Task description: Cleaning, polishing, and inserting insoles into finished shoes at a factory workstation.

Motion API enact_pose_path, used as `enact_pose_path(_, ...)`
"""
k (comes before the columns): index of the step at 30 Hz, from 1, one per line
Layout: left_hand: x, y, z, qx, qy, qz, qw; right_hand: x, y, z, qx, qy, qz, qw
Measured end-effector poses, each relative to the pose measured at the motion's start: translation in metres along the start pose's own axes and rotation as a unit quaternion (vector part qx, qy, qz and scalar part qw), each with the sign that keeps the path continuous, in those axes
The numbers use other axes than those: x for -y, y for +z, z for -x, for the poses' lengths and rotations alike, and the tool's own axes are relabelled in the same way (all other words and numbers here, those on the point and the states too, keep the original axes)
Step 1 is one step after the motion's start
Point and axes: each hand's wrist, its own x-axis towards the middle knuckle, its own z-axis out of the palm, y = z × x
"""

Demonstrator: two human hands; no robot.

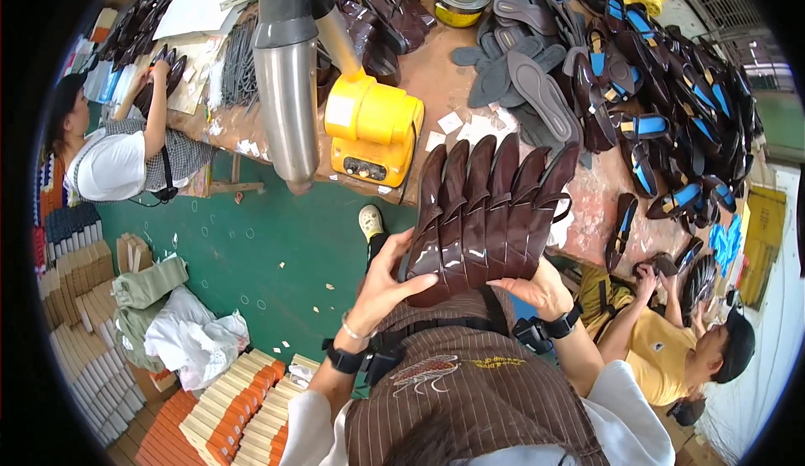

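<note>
brown pinstriped fabric apron [490, 411] lies nearest, worn by the person, with a pale winged figure on its front. above it, a fanned row of glossy dark brown leather shoes [486, 231], overlapping one another, is held up in front of the near edge of the brown worn-topped table [599, 218]. the left hand [390, 277] grips the row's left end, thumb pressed across the front; the right hand [539, 290] supports the lower right corner, its thumb lying along the bottom edge. both wrists wear black straps.

to the left of the row, a yellow machine with black knobs [373, 126] sits at the table's edge, just beside a large silver metal cylinder [285, 114]. behind the row lie a pile of dark grey foot-shaped insoles [537, 88] and, further right, a big heap of dark shoes with blue linings [692, 114].

on the right, a co-worker in a yellow shirt [658, 353] handles dark shoes; on the left, another in a white shirt [113, 168] does likewise. orange and cream boxes [231, 411] and a white plastic bag [193, 340] stand on the lower left.
</note>
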Motion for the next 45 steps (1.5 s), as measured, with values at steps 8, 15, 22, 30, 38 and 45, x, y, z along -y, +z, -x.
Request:
enact_pose_path(8, 0.001, -0.114, 0.057, 0.074, -0.071, 0.135, 0.986, -0.088, 0.068, -0.022, 0.02, 0.043, -0.205, 0.978)
enact_pose_path(15, 0.01, -0.18, 0.059, 0.051, 0.016, -0.125, 0.991, -0.146, 0.094, -0.043, 0.006, 0.027, -0.34, 0.94)
enact_pose_path(22, -0.008, -0.202, 0.052, 0.007, 0.033, -0.123, 0.992, -0.171, 0.113, -0.055, -0.022, 0.003, -0.393, 0.919)
enact_pose_path(30, -0.039, -0.218, 0.052, -0.013, 0.065, -0.183, 0.981, -0.177, 0.139, -0.076, -0.083, 0.004, -0.323, 0.943)
enact_pose_path(38, -0.05, -0.234, 0.051, -0.038, 0.076, -0.184, 0.979, -0.178, 0.16, -0.089, -0.055, 0.004, -0.251, 0.966)
enact_pose_path(45, -0.053, -0.248, 0.061, -0.083, 0.114, -0.199, 0.97, -0.182, 0.173, -0.095, -0.029, 0.032, -0.238, 0.97)
